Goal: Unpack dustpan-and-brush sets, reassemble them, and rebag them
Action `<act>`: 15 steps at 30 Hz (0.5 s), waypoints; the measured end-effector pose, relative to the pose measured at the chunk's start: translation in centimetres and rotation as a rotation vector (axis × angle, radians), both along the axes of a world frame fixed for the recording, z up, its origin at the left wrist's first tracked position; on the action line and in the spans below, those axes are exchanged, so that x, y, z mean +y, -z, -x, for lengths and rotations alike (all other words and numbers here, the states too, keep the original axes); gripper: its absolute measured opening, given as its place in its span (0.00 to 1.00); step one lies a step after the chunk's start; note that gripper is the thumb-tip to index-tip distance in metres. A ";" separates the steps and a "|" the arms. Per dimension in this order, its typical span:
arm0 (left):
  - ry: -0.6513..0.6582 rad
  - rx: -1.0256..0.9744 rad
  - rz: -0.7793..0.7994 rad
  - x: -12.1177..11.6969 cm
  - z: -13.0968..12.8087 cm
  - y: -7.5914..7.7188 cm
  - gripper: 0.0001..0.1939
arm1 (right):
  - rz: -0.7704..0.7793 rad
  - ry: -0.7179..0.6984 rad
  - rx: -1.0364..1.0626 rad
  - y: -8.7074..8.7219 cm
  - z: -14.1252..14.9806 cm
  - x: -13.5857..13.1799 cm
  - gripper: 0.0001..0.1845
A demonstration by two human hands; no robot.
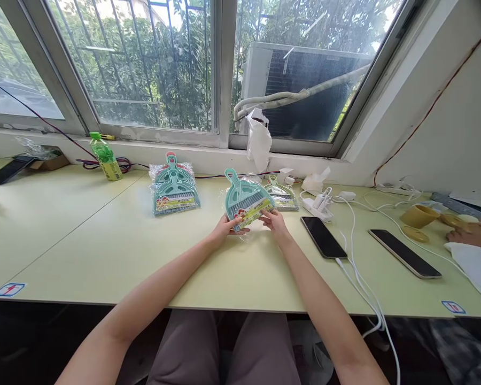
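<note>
A teal mini dustpan-and-brush set in clear wrapping is held just above the pale green table. My left hand grips its lower left corner, thumb on top. My right hand pinches its lower right edge. A stack of similar wrapped sets lies to the left. Another set, in greenish wrap, lies just behind my right hand.
Two dark phones lie to the right with white cables and a power strip. A green bottle stands by the window. Another person's hand and yellow cups are at far right.
</note>
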State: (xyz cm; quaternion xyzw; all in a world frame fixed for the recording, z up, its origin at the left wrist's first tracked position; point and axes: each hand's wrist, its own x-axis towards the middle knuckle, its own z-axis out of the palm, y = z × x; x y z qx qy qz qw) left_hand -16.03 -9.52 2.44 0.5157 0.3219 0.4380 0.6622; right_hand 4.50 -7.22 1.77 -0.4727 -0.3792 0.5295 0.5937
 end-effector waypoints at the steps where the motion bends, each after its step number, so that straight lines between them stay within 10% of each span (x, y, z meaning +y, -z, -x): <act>1: 0.000 0.004 -0.001 0.1 0.0 0.1 0.28 | 0.004 0.015 -0.002 0.1 0.2 -0.1 0.15; 15: -0.105 -0.076 -0.001 -0.3 -0.4 -0.3 0.25 | 0.038 -0.035 -0.048 -0.3 1.3 -1.2 0.14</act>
